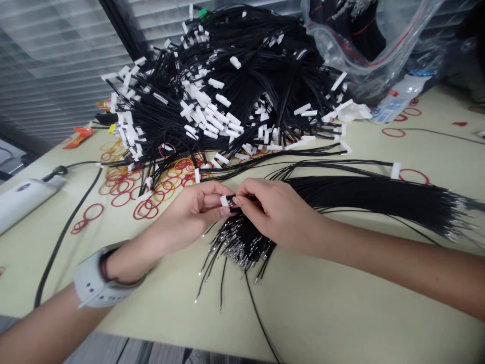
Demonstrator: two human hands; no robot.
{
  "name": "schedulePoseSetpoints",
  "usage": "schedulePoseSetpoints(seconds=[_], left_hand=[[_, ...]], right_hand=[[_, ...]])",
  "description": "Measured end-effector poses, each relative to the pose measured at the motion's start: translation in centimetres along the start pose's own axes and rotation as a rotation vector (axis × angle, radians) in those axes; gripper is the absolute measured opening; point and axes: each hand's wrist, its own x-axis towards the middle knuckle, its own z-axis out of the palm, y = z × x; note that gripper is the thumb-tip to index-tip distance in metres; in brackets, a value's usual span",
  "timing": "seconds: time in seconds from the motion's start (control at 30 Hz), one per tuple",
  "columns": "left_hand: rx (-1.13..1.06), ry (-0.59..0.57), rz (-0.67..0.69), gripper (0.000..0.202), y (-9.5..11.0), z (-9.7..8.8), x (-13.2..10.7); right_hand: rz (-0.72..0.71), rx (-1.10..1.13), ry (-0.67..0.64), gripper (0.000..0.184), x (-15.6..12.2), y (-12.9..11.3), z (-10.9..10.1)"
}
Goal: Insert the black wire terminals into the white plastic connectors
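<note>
My left hand (pixel 197 210) pinches a small white connector (pixel 225 200) between thumb and fingers at the middle of the table. My right hand (pixel 275 212) meets it from the right, fingers closed on a thin black wire at the connector. Under both hands lies a bundle of loose black wires (pixel 375 194) with metal-tipped ends (pixel 238 247) fanned toward me. A large heap of finished black wires with white connectors (pixel 227 96) rises just behind the hands.
Red and orange rubber bands (pixel 125 187) are scattered at the left. A white power strip (pixel 22 199) and its black cable (pixel 62 232) lie far left. A clear plastic bag (pixel 364 40) and a water bottle (pixel 397 98) sit at the back right. Window blinds stand behind.
</note>
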Motion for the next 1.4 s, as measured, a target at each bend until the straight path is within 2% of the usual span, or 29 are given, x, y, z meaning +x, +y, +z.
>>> schedulePoseSetpoints(seconds=[0.17,0.3,0.43,0.53,0.67,0.73,0.8,0.9,0.97,1.07,1.2,1.4], left_hand=[[0.003,0.021,0.017,0.016,0.1,0.1,0.1],[-0.038,0.048,0.044,0.017,0.0,0.3,0.0],[-0.049,0.018,0.079,0.016,0.0,0.3,-0.3],[-0.023,-0.02,0.058,0.016,-0.1,0.1,-0.5],[0.004,-0.063,0.022,0.013,0.0,0.0,-0.5],[0.034,-0.071,0.046,0.013,0.1,0.0,-0.5],[0.049,-0.038,0.105,0.014,0.2,0.0,-0.4],[0.039,0.089,0.176,0.023,0.3,0.2,-0.1],[0.03,0.144,0.15,0.028,0.4,0.2,0.1],[-0.027,0.176,0.084,0.022,0.4,0.3,0.3],[-0.09,0.2,0.065,0.021,0.3,0.3,0.4],[-0.057,0.141,0.049,0.021,0.1,0.1,0.3]], right_hand=[[-0.006,-0.031,0.048,0.017,-0.1,0.1,0.5],[0.014,0.037,0.064,0.016,-0.3,0.1,0.6],[-0.036,0.108,0.105,0.015,-0.8,0.1,0.6],[-0.082,0.16,0.076,0.015,-1.2,0.1,0.6],[-0.173,0.197,-0.035,0.015,-1.1,0.4,0.1],[-0.225,0.192,-0.072,0.016,-1.0,0.5,-0.2],[-0.251,0.196,-0.031,0.017,-0.8,0.6,-0.4],[-0.212,0.207,0.113,0.015,-0.6,0.7,-0.5],[-0.165,0.205,0.165,0.013,-0.4,0.8,-0.4],[-0.094,0.211,0.168,0.012,-0.2,0.9,-0.3],[-0.008,0.232,0.169,0.01,0.0,1.0,-0.3],[0.047,0.26,0.066,0.013,0.3,0.8,-0.7]])
